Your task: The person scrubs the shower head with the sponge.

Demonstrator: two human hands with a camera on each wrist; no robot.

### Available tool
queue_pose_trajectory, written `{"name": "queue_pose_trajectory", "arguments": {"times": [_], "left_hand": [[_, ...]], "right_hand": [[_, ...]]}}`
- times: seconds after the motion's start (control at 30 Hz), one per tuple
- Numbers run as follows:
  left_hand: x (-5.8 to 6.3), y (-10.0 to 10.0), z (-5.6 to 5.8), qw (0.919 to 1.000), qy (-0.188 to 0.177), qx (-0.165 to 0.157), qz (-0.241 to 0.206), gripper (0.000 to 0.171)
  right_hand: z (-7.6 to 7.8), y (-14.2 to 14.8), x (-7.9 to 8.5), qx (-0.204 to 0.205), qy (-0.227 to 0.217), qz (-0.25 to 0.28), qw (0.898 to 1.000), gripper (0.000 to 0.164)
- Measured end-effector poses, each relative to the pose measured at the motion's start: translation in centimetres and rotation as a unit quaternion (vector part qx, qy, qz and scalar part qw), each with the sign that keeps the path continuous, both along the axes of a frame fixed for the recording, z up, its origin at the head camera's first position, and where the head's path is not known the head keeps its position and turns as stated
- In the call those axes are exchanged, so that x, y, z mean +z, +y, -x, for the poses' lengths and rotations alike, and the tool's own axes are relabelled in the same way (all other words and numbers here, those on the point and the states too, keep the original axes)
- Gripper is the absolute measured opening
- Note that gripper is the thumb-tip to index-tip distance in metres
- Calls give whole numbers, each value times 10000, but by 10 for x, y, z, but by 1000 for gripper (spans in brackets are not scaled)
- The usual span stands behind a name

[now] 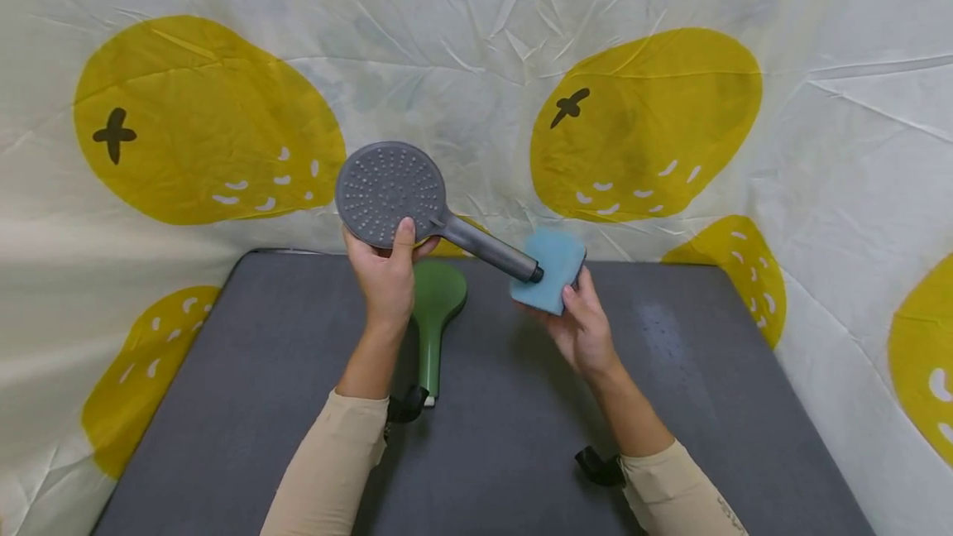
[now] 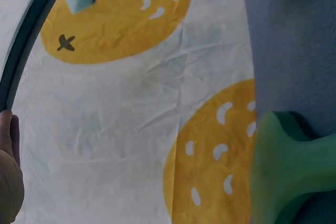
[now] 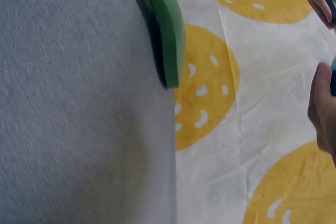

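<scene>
My left hand (image 1: 387,284) grips a grey shower head (image 1: 390,189) by the rim of its round face, thumb on the front. The nozzle side faces me and the handle slants down to the right. In my right hand (image 1: 584,329) is a light blue sponge (image 1: 554,263), pinched at its lower right edge. The handle's dark end overlaps the sponge in the head view; whether they touch, I cannot tell. Below my left hand a green shower head (image 1: 439,296) lies face down on the table. The left wrist view catches the grey handle (image 2: 31,30) from its side.
A dark grey table (image 1: 506,420) spreads beneath both hands. White cloth (image 1: 447,98) printed with yellow shapes hangs behind and around it. Small wet-looking specks (image 1: 663,333) mark the tabletop at the right. Black wrist cameras (image 1: 599,467) sit on both forearms.
</scene>
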State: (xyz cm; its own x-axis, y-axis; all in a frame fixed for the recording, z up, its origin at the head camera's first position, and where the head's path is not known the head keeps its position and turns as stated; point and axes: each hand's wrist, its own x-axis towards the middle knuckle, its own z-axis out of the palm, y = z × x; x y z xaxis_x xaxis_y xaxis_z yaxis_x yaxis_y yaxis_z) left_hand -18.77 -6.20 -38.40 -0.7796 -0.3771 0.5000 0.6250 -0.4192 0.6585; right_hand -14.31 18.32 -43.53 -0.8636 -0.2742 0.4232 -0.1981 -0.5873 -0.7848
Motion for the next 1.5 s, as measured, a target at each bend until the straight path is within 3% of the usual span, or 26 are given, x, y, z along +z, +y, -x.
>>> {"name": "queue_pose_trajectory", "arguments": {"times": [0.1, 0.27, 0.47, 0.63, 0.97, 1.13, 1.3, 1.43, 1.5], "left_hand": [[1, 2, 0, 9998, -76, 142, -85, 68], [0, 6, 0, 9985, -328, 426, -98, 65], [0, 9, 1, 9969, -529, 560, -189, 65], [0, 12, 1, 9968, -591, 483, -238, 64], [-4, 3, 4, 9968, -573, 467, -318, 64], [-8, -5, 1, 9967, -724, 375, -18, 66], [-11, -8, -4, 9954, -860, 225, 347, 66], [-10, -9, -5, 9945, -925, 229, 430, 60], [-8, -9, -4, 9942, -956, 241, 432, 55]], "right_hand": [[-2, -2, 4, -864, 41, -435, 9953, 58], [-9, -10, 1, -1954, 364, -1279, 9717, 76], [-14, -28, -1, -2595, 74, -1470, 9545, 97], [-6, -38, 3, -3011, -202, -1075, 9473, 94], [2, -35, 9, -3158, 96, -943, 9441, 85], [0, -19, 9, -2948, 453, -1281, 9459, 81], [-6, -7, 7, -2738, 592, -1892, 9411, 81], [-14, -6, -2, -2383, 628, -2287, 9418, 83], [-20, -6, -9, -2286, 729, -2554, 9366, 84]]}}
